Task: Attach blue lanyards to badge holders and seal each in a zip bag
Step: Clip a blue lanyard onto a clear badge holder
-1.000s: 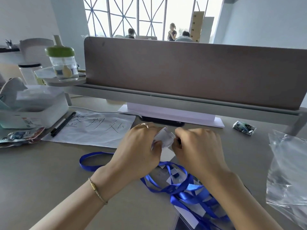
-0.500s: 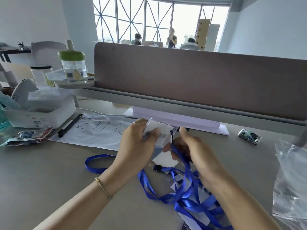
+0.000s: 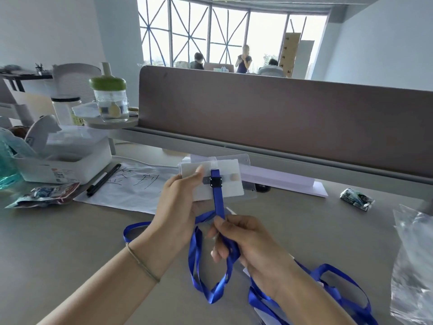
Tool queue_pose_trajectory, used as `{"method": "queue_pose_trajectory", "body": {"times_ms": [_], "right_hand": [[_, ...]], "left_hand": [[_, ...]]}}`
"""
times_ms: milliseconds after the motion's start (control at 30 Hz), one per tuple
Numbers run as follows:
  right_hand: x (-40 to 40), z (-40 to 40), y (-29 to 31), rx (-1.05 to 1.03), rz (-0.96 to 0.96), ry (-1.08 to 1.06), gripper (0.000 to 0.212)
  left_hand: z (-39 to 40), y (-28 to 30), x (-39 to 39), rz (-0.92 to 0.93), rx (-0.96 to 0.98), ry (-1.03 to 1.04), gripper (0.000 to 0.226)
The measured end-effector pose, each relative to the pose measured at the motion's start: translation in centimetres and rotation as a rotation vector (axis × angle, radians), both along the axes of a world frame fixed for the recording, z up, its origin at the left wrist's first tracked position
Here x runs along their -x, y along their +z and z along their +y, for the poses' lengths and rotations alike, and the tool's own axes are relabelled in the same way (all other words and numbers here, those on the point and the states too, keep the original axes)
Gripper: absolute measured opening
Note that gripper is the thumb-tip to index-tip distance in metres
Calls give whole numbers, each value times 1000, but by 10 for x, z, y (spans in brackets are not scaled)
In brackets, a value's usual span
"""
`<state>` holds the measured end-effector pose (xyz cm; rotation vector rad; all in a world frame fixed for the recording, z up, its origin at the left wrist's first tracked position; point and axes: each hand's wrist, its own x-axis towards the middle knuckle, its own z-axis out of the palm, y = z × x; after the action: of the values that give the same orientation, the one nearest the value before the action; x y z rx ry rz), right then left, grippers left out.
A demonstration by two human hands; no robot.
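Observation:
My left hand (image 3: pixel 178 202) holds a clear badge holder (image 3: pixel 225 184) with a white card up above the desk, thumb on its front. A blue lanyard (image 3: pixel 217 200) is clipped to the holder's top edge by a black clasp and hangs down its front. My right hand (image 3: pixel 243 240) grips that lanyard strap just below the holder, fingers curled round it. The strap loops down to the desk under my hands. More blue lanyards (image 3: pixel 328 289) and badge holders lie in a pile at the lower right. Clear zip bags (image 3: pixel 412 266) lie at the right edge.
A brown desk partition (image 3: pixel 281 118) stands behind. A written paper sheet (image 3: pixel 131 188) and black pen (image 3: pixel 103 177) lie left of my hands. A white box (image 3: pixel 63 160), snack packets (image 3: pixel 44 195) and a green-lidded jar (image 3: pixel 110 99) sit at the left. A small wrapped packet (image 3: pixel 357 199) lies right.
The two hands have separated. My left hand raised the badge holder and turned it flat to the camera. My right hand slid down the lanyard strap, which now hangs from the clasp.

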<state>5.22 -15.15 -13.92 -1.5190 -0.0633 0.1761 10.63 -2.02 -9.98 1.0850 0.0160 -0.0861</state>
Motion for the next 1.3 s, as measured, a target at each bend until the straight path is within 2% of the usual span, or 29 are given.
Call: {"method": "queue_pose_trajectory", "body": {"times_ms": [133, 300, 367, 433, 533, 667, 733, 900, 1000, 1167, 1300], "right_hand": [[-2, 2, -8, -15, 38, 100, 36], [-5, -17, -6, 5, 92, 188, 29], [-6, -25, -3, 44, 101, 227, 27], [-7, -34, 1, 129, 105, 265, 28], [-7, -46, 5, 304, 111, 311, 25], [-8, -60, 9, 393, 98, 270, 26], [-9, -69, 12, 415, 62, 258, 33], [-10, -78, 20, 433, -40, 165, 39], [-8, -75, 25, 462, -97, 104, 44], [-6, -62, 28, 493, -141, 37, 41], [-4, -53, 28, 462, -167, -13, 41]], "left_hand": [[3, 5, -2, 66, 77, -60, 14], [11, 12, -9, 19, 12, -114, 15], [15, 15, -9, 22, -25, -192, 20], [17, 17, -8, 30, -60, -277, 14], [20, 17, -6, 4, -170, -421, 7], [22, 14, -4, -75, -448, -554, 13], [22, 13, -2, -102, -596, -571, 5], [16, 8, 0, -228, -1026, -571, 39], [14, 6, 2, -344, -1216, -549, 35], [11, 0, 0, -525, -1344, -326, 35], [13, -7, -9, -615, -1280, -99, 24]]}}
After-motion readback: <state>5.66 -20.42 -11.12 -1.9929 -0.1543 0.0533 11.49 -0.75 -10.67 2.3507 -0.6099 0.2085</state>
